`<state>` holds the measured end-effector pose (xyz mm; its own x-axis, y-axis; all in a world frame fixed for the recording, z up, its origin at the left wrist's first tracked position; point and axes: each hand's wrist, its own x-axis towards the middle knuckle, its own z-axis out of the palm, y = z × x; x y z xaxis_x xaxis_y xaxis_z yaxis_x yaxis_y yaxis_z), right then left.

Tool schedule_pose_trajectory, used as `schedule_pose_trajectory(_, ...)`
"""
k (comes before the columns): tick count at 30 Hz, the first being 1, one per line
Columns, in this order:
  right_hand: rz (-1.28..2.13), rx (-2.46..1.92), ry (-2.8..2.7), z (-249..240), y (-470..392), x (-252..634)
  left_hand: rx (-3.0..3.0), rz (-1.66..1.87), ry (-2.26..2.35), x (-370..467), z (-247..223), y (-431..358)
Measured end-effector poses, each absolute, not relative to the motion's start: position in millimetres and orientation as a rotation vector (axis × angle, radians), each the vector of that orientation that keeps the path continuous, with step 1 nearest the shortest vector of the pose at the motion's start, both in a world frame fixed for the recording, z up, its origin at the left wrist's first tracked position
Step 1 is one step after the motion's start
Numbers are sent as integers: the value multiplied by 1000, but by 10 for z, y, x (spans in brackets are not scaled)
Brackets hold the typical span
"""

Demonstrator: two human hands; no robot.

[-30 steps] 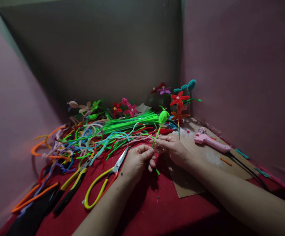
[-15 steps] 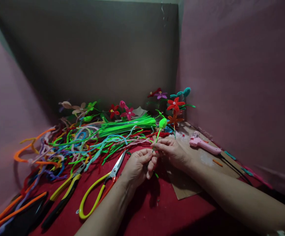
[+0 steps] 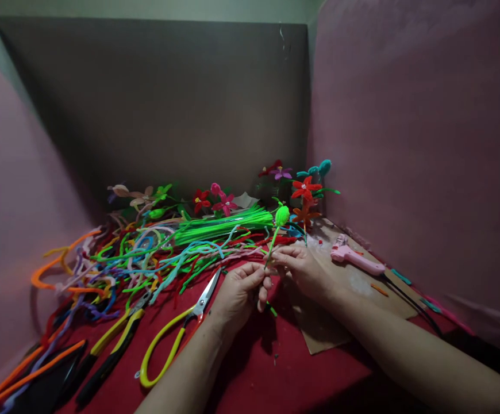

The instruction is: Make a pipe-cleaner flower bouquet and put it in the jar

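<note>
A bright green fuzzy bud (image 3: 282,216) stands upright on a thin green stem (image 3: 273,244) near the middle of the view. My left hand (image 3: 245,289) pinches the lower end of the stem between thumb and fingers. Just to its right, my right hand (image 3: 296,265) has its fingers closed at the same stem, slightly higher. A small green tip (image 3: 271,309) shows below my left hand. Yellow-handled scissors (image 3: 164,348) lie with parted handles left of my left forearm.
Pliers (image 3: 114,351) lie at the left. Tangled coloured pipe cleaners (image 3: 146,253), a green bundle (image 3: 228,224) and fuzzy flowers (image 3: 225,202) fill the back. A pink glue gun (image 3: 357,259) with a black cord rests on cardboard (image 3: 325,330) at right.
The camera view has tilted up slightly. The green bud and stem have shifted a little left between my hands, and both hands keep their hold.
</note>
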<state>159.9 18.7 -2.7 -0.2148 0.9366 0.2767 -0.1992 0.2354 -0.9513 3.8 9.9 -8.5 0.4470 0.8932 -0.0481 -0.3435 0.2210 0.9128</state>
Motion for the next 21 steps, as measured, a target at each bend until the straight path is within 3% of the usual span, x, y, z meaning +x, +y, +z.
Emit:
schedule_pose_trajectory(17, 1379, -847, -1216, 14, 156, 1808, 1339, 876, 944, 77, 38, 9)
schedule_pose_trajectory(21, 1298, -896, -1220, 14, 179, 1944, 1324, 1123, 1058, -19, 116, 75)
